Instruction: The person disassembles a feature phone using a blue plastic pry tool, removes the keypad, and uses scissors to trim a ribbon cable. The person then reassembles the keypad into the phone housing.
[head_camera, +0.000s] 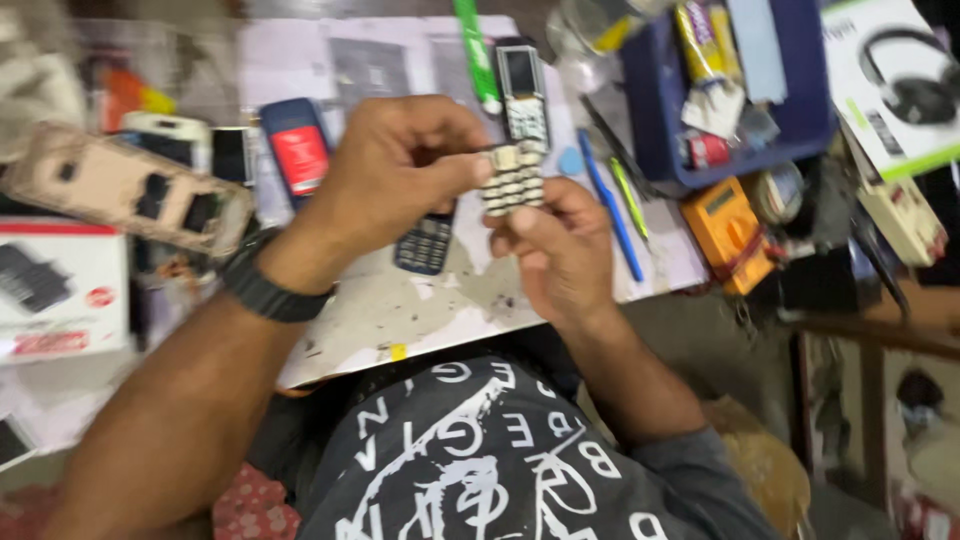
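Between both sets of fingertips, a pale keypad strip (513, 178) is pinched by left hand (395, 175) and right hand (555, 250); just beyond lies a keypad phone (523, 92)

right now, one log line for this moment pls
left hand: pinching keypad strip | right hand: holding keypad strip from below | under hands: dark keypad phone on worn white mat | behind: open phone

Pale rubbery keypad (514, 178), matt plastic phone (523, 92)
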